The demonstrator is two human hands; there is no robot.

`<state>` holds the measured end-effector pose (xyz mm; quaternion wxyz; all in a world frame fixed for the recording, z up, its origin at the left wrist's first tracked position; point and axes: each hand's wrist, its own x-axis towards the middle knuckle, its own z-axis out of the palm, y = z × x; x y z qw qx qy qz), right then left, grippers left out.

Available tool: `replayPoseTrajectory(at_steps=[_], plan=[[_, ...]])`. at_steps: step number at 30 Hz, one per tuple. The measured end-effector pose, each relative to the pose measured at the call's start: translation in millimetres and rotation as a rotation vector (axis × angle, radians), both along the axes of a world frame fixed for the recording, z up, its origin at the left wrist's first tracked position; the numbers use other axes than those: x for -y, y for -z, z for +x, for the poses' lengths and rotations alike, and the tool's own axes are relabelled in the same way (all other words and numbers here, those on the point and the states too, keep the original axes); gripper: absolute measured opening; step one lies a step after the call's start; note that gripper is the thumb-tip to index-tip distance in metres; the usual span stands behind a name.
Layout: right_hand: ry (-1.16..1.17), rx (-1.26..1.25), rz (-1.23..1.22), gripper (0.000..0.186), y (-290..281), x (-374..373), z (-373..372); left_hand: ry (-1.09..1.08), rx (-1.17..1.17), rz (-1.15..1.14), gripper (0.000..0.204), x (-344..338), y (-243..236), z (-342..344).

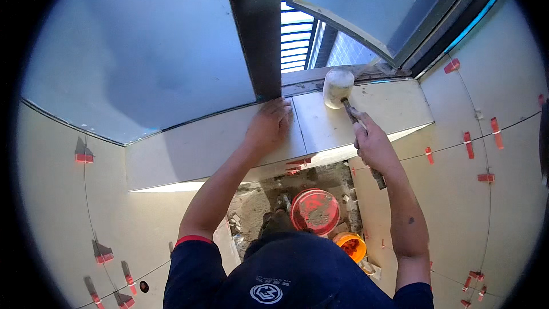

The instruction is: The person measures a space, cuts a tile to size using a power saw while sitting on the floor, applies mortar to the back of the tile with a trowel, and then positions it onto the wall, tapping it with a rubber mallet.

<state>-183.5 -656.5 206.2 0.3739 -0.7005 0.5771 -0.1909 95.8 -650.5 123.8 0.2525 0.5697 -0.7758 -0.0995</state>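
My right hand (374,142) is wrapped round the dark handle of a mallet with a pale, rounded head (338,86). The mallet head is over the right-hand sill tile (392,107), by the window frame; I cannot tell whether it touches the tile. My left hand (270,125) lies on the left-hand sill tile (209,140), fingers stretched toward the dark window post (254,34). A thin joint between both tiles runs just right of those fingers.
A frosted window sash (366,0) stands open over the sill. Red levelling wedges (469,145) stick out from tile joints on both side walls. Below are a red bucket (315,212), a small orange bucket (350,245) with red pieces, and rubble on the floor (246,206).
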Motion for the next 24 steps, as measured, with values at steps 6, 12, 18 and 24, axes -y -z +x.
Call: replayPoseTrajectory(at_steps=[6, 12, 18, 24], plan=[[0.019, -0.037, 0.015, 0.033, -10.9, 1.4, 2.4, -0.020, 0.031, -0.058, 0.037, -0.5, -3.0, -2.0], [0.077, 0.152, 0.158, 0.039, -26.2, -10.2, 3.8, 0.079, 0.164, -0.144, 0.040, 3.0, 0.3, -7.1], [0.122, 0.095, 0.174, 0.035, -46.0, -12.3, 11.7, 0.066, 0.172, -0.055, 0.043, 3.6, -0.1, -7.4], [0.106, 0.088, 0.173, 0.035, -28.9, 5.7, 1.8, 0.067, 0.138, -0.037, 0.043, 5.1, -0.9, -8.5]])
